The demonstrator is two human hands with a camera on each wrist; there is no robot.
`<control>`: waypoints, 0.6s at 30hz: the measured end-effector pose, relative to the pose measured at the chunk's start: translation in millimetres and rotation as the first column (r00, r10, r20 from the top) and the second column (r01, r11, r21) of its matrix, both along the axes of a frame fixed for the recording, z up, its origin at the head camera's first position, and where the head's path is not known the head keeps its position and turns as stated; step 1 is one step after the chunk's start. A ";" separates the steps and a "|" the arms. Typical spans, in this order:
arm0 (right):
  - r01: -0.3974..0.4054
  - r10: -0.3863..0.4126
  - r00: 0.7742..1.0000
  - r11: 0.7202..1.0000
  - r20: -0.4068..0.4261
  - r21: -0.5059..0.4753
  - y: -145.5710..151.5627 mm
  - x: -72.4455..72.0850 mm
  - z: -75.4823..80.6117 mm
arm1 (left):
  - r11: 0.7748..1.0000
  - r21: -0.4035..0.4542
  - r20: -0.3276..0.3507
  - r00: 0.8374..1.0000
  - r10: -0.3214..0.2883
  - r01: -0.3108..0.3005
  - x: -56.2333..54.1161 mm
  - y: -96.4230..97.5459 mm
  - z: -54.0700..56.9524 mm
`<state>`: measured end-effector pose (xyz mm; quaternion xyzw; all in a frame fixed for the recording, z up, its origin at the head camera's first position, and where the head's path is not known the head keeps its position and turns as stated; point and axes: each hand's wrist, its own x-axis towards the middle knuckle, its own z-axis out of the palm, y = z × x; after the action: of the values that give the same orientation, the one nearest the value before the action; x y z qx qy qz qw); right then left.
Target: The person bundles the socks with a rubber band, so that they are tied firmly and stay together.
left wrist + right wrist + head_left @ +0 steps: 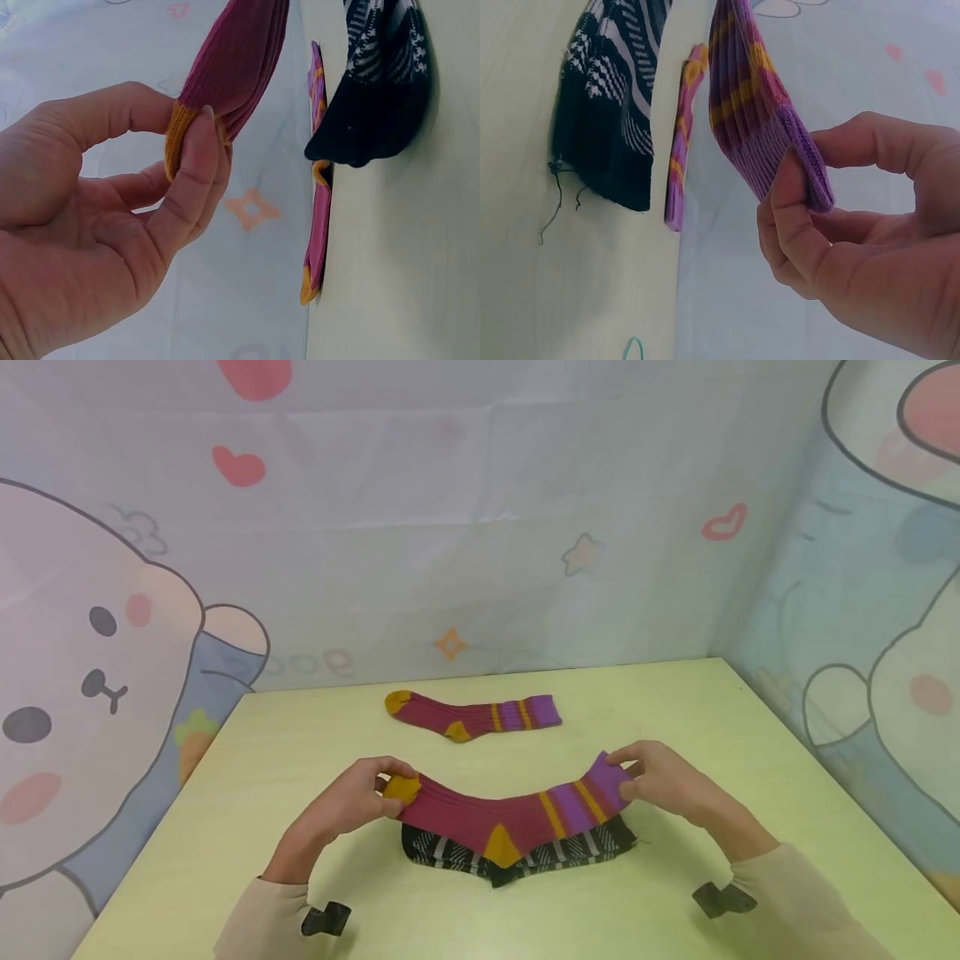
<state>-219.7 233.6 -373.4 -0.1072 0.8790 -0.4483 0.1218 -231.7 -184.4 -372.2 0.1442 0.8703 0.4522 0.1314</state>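
A maroon sock (465,810) with a yellow toe and heel and a purple striped cuff hangs stretched between both hands, sagging in the middle. My left hand (372,792) pinches its yellow toe (178,135) between thumb and fingers. At the other end, my right hand (660,778) pinches the purple cuff (780,150). Beneath the held sock lies a black and white patterned sock (592,847), partly hidden by it in the head view; loose threads trail from its cuff (604,187). A second maroon sock (442,717) lies flat farther back, toe to the left.
The pale yellow table (225,827) runs back to a cartoon-printed curtain (480,527), with more printed cloth at both sides. A black strap piece (326,918) shows at the left sleeve and another black strap piece (723,900) at the right one.
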 end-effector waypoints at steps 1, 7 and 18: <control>-0.005 0.005 1.000 1.000 0.003 0.003 -0.5 0.1 -1.2 | 1.000 0.002 0.008 1.000 -0.003 0.003 0.2 -0.3 0.2; -0.018 0.018 1.000 1.000 0.006 0.005 -1.7 0.3 -6.0 | 0.999 -0.017 0.011 0.999 -0.031 0.032 0.1 -0.8 -1.4; -0.009 0.009 0.999 1.000 0.044 0.013 -4.3 1.7 -16.9 | 0.999 -0.019 0.045 0.999 -0.024 0.025 -0.1 -1.1 -9.2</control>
<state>-218.1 229.3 -390.2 -0.1005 0.8786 -0.4440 0.1440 -231.8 -185.5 -381.4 0.1435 0.8697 0.4450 0.1580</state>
